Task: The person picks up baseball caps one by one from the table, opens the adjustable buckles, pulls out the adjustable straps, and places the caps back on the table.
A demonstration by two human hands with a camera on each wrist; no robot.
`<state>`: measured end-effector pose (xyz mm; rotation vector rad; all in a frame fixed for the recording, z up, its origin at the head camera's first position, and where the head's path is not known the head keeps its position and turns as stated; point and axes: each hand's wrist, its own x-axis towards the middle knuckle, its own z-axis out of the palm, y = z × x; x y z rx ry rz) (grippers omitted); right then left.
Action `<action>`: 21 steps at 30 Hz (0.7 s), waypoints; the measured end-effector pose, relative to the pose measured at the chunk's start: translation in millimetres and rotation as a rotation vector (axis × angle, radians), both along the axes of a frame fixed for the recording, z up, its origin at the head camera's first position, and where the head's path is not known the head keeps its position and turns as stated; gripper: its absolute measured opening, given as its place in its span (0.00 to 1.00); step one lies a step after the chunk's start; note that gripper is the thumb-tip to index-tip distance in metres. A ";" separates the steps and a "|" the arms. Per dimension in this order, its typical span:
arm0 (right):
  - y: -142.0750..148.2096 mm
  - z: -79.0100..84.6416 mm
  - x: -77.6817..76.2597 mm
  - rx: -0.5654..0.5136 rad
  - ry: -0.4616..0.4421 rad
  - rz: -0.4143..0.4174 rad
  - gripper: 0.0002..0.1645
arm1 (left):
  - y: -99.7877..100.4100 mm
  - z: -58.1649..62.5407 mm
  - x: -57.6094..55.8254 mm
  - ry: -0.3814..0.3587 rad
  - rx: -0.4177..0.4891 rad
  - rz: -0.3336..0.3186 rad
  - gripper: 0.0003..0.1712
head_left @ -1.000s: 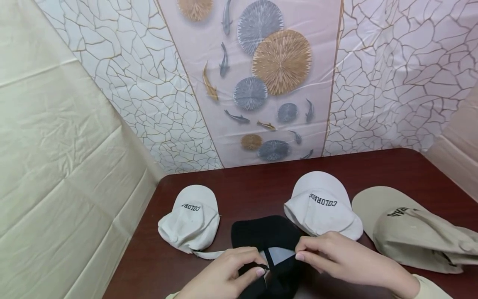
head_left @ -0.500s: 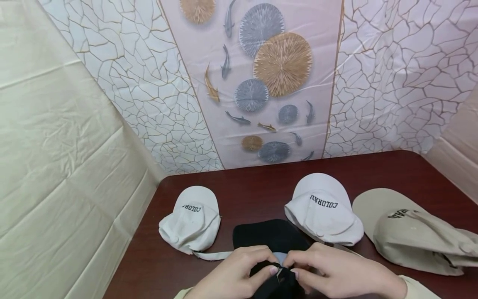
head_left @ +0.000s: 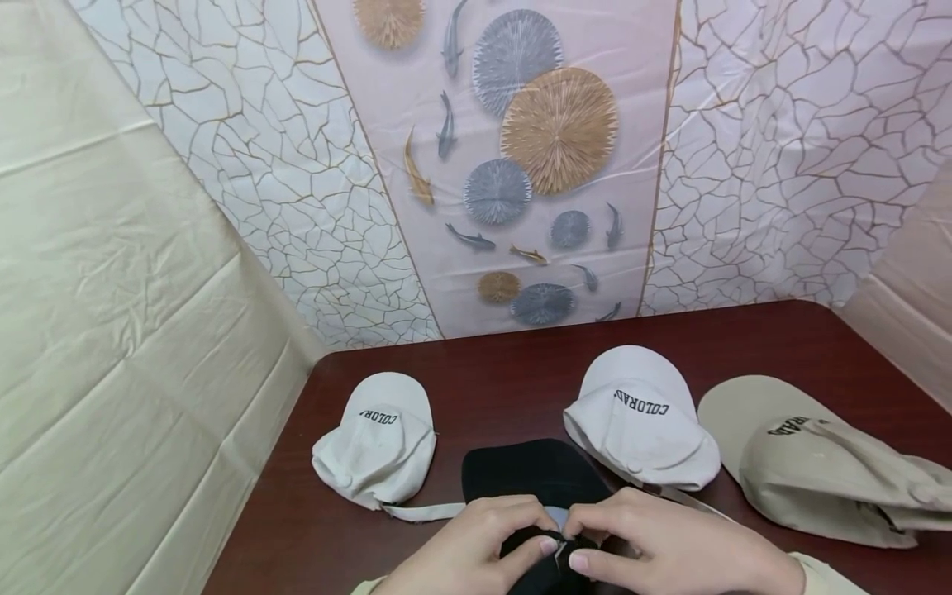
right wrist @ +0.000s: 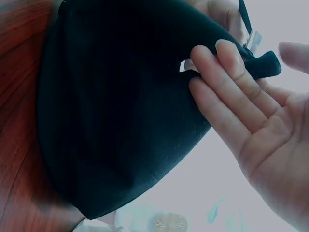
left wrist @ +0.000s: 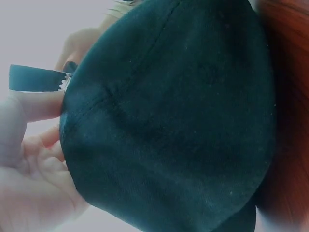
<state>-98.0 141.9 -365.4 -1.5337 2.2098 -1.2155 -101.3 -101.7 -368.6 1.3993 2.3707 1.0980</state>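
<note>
A black baseball cap (head_left: 531,467) lies at the table's front, its brim pointing away and its back opening up between both hands. My left hand (head_left: 483,545) pinches the rear edge close to the metal buckle (left wrist: 65,81), where a short dark strap (left wrist: 36,78) sticks out. My right hand (head_left: 662,537) is at the other side of the opening. Its straight fingers (right wrist: 227,92) rest against the cap, and its thumb (right wrist: 294,54) is apart from the strap end (right wrist: 266,65). The hands partly hide the buckle in the head view.
A white cap (head_left: 379,438) lies at left, its loose strap (head_left: 424,512) reaching towards the left hand. Another white cap (head_left: 643,421) lies behind the right hand. A beige cap (head_left: 818,463) is at far right. The dark red table (head_left: 491,388) meets patterned cloth behind.
My right hand has moved left to the left hand, closing up the cap's rear opening. Since half a second ago its thumb has come slightly away from the strap.
</note>
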 end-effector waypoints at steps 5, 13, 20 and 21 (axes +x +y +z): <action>-2.3 -1.8 -0.7 -0.006 0.046 -0.029 0.10 | -2.2 -2.9 0.8 0.059 0.006 -0.020 0.07; 9.8 -4.5 -2.6 -0.036 0.075 -0.119 0.10 | -16.8 -3.7 3.0 -0.010 0.018 -0.003 0.08; 19.1 -7.8 -4.2 -0.036 0.081 -0.140 0.11 | -20.8 -1.3 2.7 -0.058 -0.004 0.033 0.09; 19.0 -8.1 -4.1 -0.031 0.085 -0.142 0.10 | -20.5 -1.3 2.8 -0.060 -0.003 0.033 0.09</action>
